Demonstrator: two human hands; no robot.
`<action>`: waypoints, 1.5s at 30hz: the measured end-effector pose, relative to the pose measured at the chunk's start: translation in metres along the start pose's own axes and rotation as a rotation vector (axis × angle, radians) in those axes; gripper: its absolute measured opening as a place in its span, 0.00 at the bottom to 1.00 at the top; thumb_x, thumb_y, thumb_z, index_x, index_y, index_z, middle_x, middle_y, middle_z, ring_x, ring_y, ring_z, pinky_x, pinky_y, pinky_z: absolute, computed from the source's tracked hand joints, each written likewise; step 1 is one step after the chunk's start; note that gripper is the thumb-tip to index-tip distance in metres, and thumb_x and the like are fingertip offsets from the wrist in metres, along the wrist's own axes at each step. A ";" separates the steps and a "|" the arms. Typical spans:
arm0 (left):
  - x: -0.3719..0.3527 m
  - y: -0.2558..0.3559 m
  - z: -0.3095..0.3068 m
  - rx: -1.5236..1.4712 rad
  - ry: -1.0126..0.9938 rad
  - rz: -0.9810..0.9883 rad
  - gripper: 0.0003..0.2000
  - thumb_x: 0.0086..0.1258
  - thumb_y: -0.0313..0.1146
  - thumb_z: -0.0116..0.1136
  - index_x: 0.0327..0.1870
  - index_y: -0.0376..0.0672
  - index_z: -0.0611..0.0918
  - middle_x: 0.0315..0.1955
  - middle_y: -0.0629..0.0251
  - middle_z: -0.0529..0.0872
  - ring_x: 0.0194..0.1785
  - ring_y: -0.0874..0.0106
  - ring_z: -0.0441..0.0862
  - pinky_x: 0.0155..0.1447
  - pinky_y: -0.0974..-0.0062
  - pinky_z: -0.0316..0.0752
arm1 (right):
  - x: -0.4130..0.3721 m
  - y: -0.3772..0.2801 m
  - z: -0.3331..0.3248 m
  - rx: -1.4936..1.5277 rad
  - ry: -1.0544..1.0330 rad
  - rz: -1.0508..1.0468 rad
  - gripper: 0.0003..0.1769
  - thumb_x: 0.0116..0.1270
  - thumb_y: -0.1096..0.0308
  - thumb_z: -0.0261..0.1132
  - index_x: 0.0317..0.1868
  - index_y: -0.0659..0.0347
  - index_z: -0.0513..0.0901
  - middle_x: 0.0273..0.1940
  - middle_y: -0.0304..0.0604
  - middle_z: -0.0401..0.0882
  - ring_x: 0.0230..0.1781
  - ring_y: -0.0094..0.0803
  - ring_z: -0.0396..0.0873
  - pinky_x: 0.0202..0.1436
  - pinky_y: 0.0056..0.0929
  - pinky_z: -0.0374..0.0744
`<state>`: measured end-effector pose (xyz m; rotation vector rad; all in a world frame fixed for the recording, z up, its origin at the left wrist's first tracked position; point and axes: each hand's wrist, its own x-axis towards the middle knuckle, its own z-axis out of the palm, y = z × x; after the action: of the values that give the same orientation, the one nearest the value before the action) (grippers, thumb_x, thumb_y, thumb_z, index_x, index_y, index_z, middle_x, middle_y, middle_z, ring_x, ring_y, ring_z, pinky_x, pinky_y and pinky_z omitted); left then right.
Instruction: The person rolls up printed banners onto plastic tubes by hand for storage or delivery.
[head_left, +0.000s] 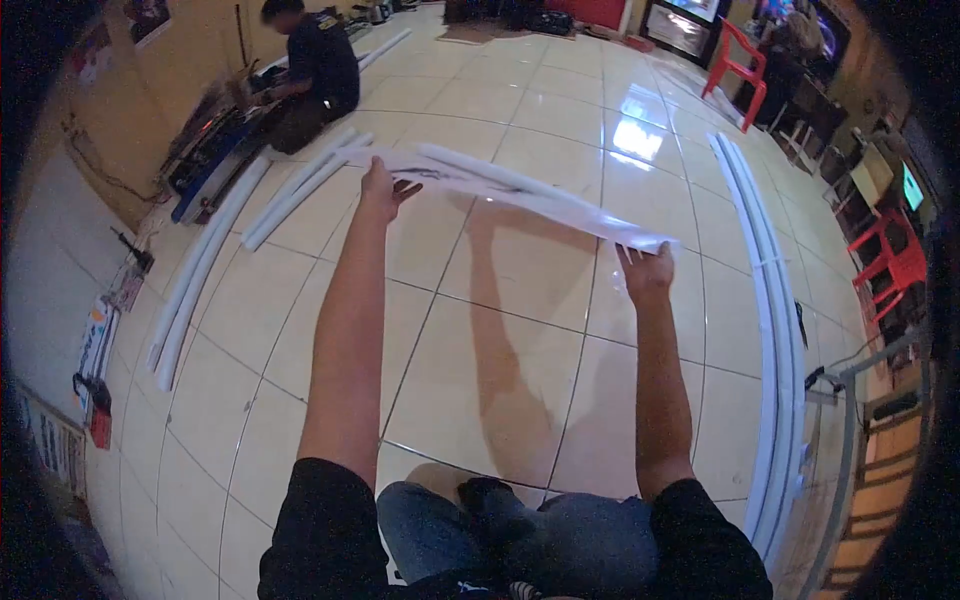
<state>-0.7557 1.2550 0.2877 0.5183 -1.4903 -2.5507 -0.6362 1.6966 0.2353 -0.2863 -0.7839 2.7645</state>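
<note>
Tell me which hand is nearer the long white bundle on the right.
Right. The right hand is left of the bundle, not touching it; the left hand is farther left, across the held white strip.

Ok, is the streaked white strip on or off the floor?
Off: left hand and right hand hold the strip above its shadow on the floor.

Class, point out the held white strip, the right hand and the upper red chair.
White strip (508, 191): head view, near mid-length.
Right hand (649, 270): head view, middle of the hand.
Upper red chair (741, 71): head view, on its seat.
</note>
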 end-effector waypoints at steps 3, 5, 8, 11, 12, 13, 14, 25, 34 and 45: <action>-0.029 0.040 -0.032 -0.052 -0.087 0.100 0.25 0.78 0.50 0.32 0.58 0.35 0.68 0.55 0.49 0.74 0.56 0.54 0.76 0.57 0.53 0.79 | -0.094 0.010 0.026 -0.367 -0.127 -0.063 0.26 0.74 0.50 0.48 0.63 0.60 0.64 0.54 0.49 0.72 0.60 0.44 0.70 0.58 0.45 0.74; -0.039 0.040 -0.095 -0.048 -0.089 0.101 0.25 0.78 0.51 0.34 0.60 0.35 0.67 0.54 0.48 0.75 0.57 0.55 0.76 0.60 0.53 0.77 | -0.137 0.060 -0.024 -0.605 -0.177 0.124 0.26 0.74 0.48 0.50 0.60 0.59 0.69 0.48 0.46 0.76 0.50 0.35 0.75 0.54 0.38 0.74; -0.073 -0.009 -0.221 0.007 -0.011 0.022 0.27 0.71 0.59 0.44 0.45 0.40 0.76 0.36 0.57 0.81 0.42 0.63 0.81 0.48 0.60 0.80 | -0.240 0.129 -0.036 -0.743 -0.335 0.659 0.33 0.73 0.41 0.45 0.61 0.62 0.71 0.60 0.45 0.74 0.51 0.37 0.76 0.57 0.38 0.72; -0.171 -0.091 -0.257 0.045 0.042 -0.259 0.27 0.63 0.65 0.52 0.36 0.45 0.80 0.22 0.70 0.79 0.24 0.71 0.76 0.34 0.69 0.75 | -0.282 0.205 -0.076 -0.714 -0.311 0.952 0.30 0.74 0.44 0.47 0.60 0.62 0.72 0.59 0.45 0.74 0.54 0.35 0.75 0.57 0.36 0.73; -0.213 -0.118 -0.252 0.045 0.052 -0.322 0.28 0.63 0.63 0.53 0.43 0.43 0.81 0.24 0.70 0.80 0.25 0.72 0.76 0.34 0.69 0.74 | -0.294 0.220 -0.082 -0.709 -0.629 1.152 0.30 0.74 0.46 0.48 0.62 0.63 0.70 0.60 0.46 0.74 0.54 0.35 0.75 0.57 0.36 0.74; -0.259 -0.129 -0.217 -0.048 0.268 -0.394 0.29 0.65 0.61 0.52 0.48 0.40 0.80 0.23 0.73 0.80 0.24 0.73 0.75 0.31 0.70 0.72 | -0.304 0.232 -0.083 -0.683 -0.951 1.329 0.29 0.74 0.48 0.50 0.63 0.63 0.69 0.60 0.46 0.73 0.55 0.35 0.75 0.56 0.35 0.74; -0.274 -0.183 -0.240 -0.038 0.182 -0.349 0.22 0.67 0.53 0.55 0.45 0.40 0.79 0.28 0.68 0.80 0.28 0.72 0.78 0.30 0.71 0.73 | -0.310 0.239 -0.081 -0.677 -0.950 1.323 0.29 0.74 0.48 0.50 0.63 0.63 0.69 0.60 0.46 0.73 0.55 0.35 0.75 0.56 0.35 0.74; -0.341 -0.282 -0.292 0.199 0.518 -0.075 0.24 0.66 0.23 0.54 0.62 0.35 0.64 0.47 0.53 0.77 0.42 0.65 0.81 0.40 0.67 0.79 | -0.227 0.268 -0.073 -1.997 -1.576 -0.212 0.54 0.46 0.30 0.67 0.72 0.38 0.59 0.75 0.52 0.47 0.74 0.58 0.45 0.67 0.71 0.51; -0.414 -0.248 -0.316 1.537 -0.008 0.298 0.22 0.57 0.20 0.58 0.55 0.45 0.79 0.58 0.54 0.73 0.57 0.54 0.75 0.57 0.61 0.75 | -0.247 0.300 -0.101 -1.955 -1.925 -0.259 0.44 0.53 0.32 0.61 0.70 0.32 0.63 0.76 0.39 0.47 0.75 0.54 0.43 0.61 0.82 0.47; -0.392 -0.221 -0.341 1.043 0.451 0.171 0.11 0.65 0.35 0.60 0.40 0.36 0.83 0.33 0.57 0.84 0.39 0.65 0.81 0.47 0.67 0.77 | -0.076 0.257 -0.092 -1.768 -1.824 -0.213 0.17 0.62 0.69 0.52 0.51 0.58 0.79 0.49 0.47 0.80 0.51 0.45 0.76 0.58 0.46 0.71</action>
<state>-0.2563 1.2011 0.0302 0.9217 -2.3957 -1.2219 -0.5891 1.5076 0.0295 1.9265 -2.7689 0.5370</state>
